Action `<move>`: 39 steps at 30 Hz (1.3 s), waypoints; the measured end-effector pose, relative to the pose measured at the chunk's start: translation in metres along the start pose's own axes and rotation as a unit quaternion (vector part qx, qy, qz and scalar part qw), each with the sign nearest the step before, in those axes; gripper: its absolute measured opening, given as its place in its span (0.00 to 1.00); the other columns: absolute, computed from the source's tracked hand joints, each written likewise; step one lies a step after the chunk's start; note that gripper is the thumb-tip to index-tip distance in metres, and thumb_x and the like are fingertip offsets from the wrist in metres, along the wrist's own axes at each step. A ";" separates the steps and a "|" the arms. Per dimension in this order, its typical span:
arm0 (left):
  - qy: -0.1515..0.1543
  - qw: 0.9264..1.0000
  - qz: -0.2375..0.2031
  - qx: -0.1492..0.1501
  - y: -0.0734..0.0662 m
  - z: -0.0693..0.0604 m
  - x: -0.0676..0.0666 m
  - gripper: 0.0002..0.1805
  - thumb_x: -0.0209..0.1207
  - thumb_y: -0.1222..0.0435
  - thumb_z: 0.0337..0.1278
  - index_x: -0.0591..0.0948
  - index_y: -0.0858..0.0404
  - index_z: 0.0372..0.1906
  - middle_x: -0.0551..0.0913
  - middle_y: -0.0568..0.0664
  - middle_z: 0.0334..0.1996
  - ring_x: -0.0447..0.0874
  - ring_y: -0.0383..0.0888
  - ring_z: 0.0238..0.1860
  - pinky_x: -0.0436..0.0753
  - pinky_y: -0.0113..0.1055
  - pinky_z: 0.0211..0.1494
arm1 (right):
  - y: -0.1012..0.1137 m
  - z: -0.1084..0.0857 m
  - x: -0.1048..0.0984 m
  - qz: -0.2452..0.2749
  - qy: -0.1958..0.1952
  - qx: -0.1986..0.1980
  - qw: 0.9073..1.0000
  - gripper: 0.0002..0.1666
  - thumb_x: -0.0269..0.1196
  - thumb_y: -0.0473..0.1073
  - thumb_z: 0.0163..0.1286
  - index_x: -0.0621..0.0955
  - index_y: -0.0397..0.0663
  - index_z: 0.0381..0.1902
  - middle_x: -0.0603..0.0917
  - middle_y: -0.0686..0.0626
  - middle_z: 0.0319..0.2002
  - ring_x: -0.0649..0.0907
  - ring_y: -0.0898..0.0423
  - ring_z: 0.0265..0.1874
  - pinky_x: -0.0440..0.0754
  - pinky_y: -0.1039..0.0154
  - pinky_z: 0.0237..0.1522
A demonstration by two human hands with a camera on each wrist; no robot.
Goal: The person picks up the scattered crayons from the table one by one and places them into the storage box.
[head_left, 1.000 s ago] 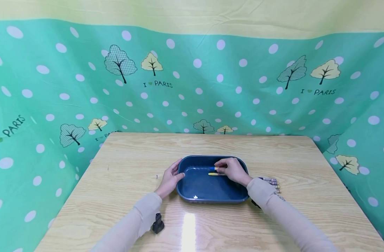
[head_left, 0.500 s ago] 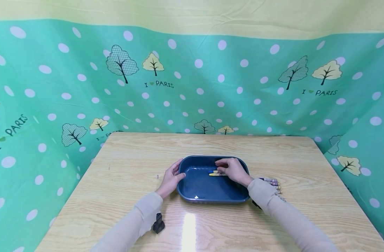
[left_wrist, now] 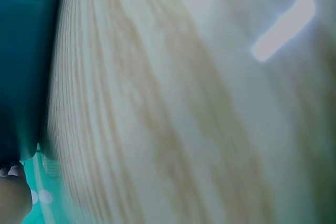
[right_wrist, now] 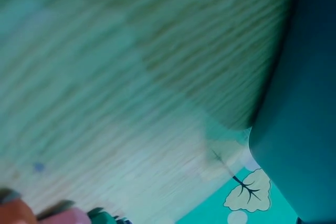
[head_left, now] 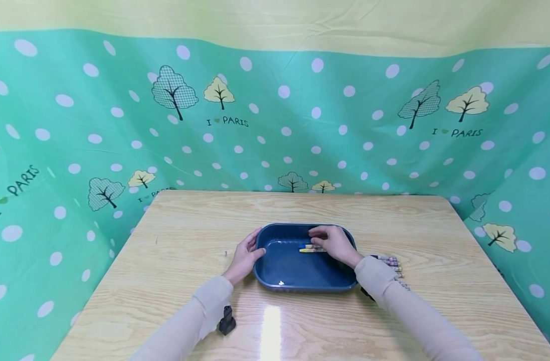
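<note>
Blue-tipped crayon [head_left: 304,246] lies just below the right hand [head_left: 336,243]; yellow crayon [head_left: 309,250] alongside.

blue crayon [head_left: 303,246] | lowered since a second ago | now just beside yellow crayon [head_left: 310,250] in tray [head_left: 293,273]

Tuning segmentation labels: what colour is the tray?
The tray is dark navy blue, best seen in the head view.

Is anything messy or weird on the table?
A tiny greyish scrap lies alone on the light wood-grain table, left of the dark-blue rectangular tub. It looks stray, though it's too small to identify. Nothing looks spilled.
</note>
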State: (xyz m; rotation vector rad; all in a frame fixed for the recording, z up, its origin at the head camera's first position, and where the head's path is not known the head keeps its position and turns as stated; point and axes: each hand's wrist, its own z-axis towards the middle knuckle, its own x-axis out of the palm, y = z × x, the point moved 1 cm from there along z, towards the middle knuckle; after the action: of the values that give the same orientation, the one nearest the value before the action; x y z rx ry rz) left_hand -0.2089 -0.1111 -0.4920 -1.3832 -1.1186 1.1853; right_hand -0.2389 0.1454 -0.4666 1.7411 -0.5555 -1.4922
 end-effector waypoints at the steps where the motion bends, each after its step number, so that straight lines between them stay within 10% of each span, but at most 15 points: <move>1: 0.001 1.000 0.002 0.002 0.000 0.000 0.000 0.32 0.52 0.74 0.55 0.62 0.61 0.67 0.64 0.60 0.66 0.64 0.55 0.65 0.66 0.46 0.66 | 0.000 0.000 -0.001 0.001 -0.003 -0.001 1.000 0.16 0.59 0.37 0.63 0.81 0.45 0.49 0.84 0.49 0.45 0.83 0.56 0.43 0.83 0.61 0.44; 39: 0.001 1.000 0.013 0.005 0.001 0.001 -0.001 0.32 0.52 0.74 0.54 0.62 0.62 0.67 0.63 0.62 0.66 0.63 0.57 0.65 0.66 0.48 0.66 | -0.022 -0.049 -0.095 0.014 -0.064 -0.004 0.998 0.20 0.59 0.44 0.64 0.79 0.40 0.51 0.82 0.41 0.49 0.82 0.47 0.47 0.83 0.62 0.44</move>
State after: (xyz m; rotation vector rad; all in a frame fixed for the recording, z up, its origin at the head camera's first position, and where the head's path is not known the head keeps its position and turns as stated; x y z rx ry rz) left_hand -0.2100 -0.1121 -0.4930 -1.3950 -1.0937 1.2070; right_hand -0.2162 0.2422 -0.4220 1.6336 -0.6361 -1.5918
